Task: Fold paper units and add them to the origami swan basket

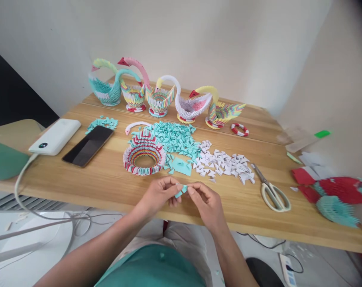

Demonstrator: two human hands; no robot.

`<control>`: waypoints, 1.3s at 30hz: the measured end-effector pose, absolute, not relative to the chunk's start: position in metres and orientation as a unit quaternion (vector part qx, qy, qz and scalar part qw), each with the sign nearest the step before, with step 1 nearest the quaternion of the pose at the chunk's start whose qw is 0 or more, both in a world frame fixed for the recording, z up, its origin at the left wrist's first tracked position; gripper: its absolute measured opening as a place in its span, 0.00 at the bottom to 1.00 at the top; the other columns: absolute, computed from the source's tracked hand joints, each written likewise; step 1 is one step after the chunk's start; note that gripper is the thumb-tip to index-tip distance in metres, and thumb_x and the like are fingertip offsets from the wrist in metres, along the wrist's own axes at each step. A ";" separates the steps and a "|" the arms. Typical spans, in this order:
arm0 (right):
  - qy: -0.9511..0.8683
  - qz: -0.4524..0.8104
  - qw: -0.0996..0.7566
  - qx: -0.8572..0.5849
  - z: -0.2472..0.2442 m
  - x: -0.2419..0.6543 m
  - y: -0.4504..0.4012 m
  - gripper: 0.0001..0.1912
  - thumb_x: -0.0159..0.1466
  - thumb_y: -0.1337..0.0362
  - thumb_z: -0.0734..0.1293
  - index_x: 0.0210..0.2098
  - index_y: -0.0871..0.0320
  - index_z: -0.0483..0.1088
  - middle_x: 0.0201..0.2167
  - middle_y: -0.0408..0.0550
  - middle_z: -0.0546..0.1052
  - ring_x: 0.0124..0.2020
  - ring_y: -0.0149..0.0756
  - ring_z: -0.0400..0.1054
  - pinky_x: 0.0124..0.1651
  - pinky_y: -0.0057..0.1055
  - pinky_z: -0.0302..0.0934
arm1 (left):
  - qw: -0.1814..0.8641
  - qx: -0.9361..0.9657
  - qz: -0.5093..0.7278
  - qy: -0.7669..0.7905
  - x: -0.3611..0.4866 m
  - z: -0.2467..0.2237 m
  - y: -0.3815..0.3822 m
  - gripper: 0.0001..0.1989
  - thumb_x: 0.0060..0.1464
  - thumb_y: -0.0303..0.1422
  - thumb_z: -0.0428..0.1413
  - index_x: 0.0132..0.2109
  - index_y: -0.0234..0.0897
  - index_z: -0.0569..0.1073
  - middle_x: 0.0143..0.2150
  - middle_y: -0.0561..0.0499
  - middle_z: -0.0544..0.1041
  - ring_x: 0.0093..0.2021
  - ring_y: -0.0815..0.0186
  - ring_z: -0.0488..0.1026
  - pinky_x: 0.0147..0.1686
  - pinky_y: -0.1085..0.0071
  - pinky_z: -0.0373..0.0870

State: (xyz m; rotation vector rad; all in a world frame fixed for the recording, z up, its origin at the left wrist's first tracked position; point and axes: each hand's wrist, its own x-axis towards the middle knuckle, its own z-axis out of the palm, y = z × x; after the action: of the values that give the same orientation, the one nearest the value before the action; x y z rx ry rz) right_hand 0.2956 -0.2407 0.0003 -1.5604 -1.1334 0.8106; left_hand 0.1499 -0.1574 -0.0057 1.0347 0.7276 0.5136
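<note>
Left hand [157,196] and right hand [207,202] pinch a small teal paper piece [178,194] near the front edge of the tabletop [103,187], apparently two-handed for control; modular-origami bowl [143,146] and teal triangle pile [176,137] lie beyond, presumably for short reach.

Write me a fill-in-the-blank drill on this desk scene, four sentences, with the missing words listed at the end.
1. The left hand and right hand hold small teal pieces made of ____.
2. Counting them up, ____ long-necked paper swans stand in a row at the back of the table.
3. The small ring at the right end of that row is red and ____.
4. Just right of the white triangles lies a pair of pale-handled ____.

Missing words: paper; five; white; scissors.
</note>
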 end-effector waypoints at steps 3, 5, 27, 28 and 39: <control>-0.467 0.332 0.516 -0.637 0.000 0.302 -0.243 0.11 0.65 0.57 0.65 0.38 0.56 0.76 0.30 0.46 0.79 0.31 0.35 0.72 0.36 0.30 0.66 | 0.816 0.439 0.204 0.316 0.145 -0.003 -0.153 0.20 0.46 0.47 0.64 0.29 0.34 0.69 0.20 0.54 0.73 0.17 0.74 0.66 0.20 0.77 0.61; -0.484 0.287 0.521 -0.641 -0.001 0.304 -0.244 0.08 0.64 0.60 0.66 0.39 0.55 0.76 0.32 0.46 0.79 0.32 0.35 0.72 0.37 0.30 0.67 | 0.828 0.427 0.191 0.309 0.143 -0.002 -0.150 0.20 0.45 0.47 0.64 0.29 0.34 0.69 0.20 0.55 0.72 0.17 0.74 0.66 0.20 0.77 0.61; -0.810 0.023 0.329 -0.484 0.006 0.328 -0.230 0.15 0.71 0.67 0.56 0.39 0.55 0.75 0.35 0.49 0.78 0.40 0.37 0.69 0.42 0.34 0.66 | 0.765 0.532 0.167 0.322 0.146 -0.006 -0.151 0.20 0.44 0.47 0.63 0.30 0.34 0.69 0.19 0.56 0.72 0.17 0.75 0.66 0.20 0.78 0.63; -0.814 0.021 0.327 -0.479 0.006 0.329 -0.229 0.15 0.71 0.67 0.56 0.39 0.55 0.74 0.36 0.49 0.78 0.41 0.37 0.69 0.43 0.34 0.66 | 0.763 0.535 0.168 0.322 0.146 -0.007 -0.150 0.20 0.44 0.47 0.63 0.30 0.34 0.69 0.19 0.56 0.72 0.17 0.75 0.66 0.20 0.78 0.62; -0.800 0.075 0.357 -0.476 0.006 0.326 -0.228 0.09 0.70 0.69 0.59 0.40 0.57 0.71 0.36 0.51 0.77 0.40 0.37 0.69 0.42 0.35 0.67 | 0.703 0.606 0.189 0.321 0.140 -0.002 -0.150 0.12 0.52 0.39 0.58 0.31 0.33 0.71 0.25 0.53 0.74 0.23 0.73 0.69 0.26 0.76 0.65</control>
State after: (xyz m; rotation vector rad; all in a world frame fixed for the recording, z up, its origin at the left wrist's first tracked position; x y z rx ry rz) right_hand 0.3262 -0.2280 0.0056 -1.2296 -2.0650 0.1929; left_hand 0.1402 -0.1501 -0.0019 1.3474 0.7131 0.4194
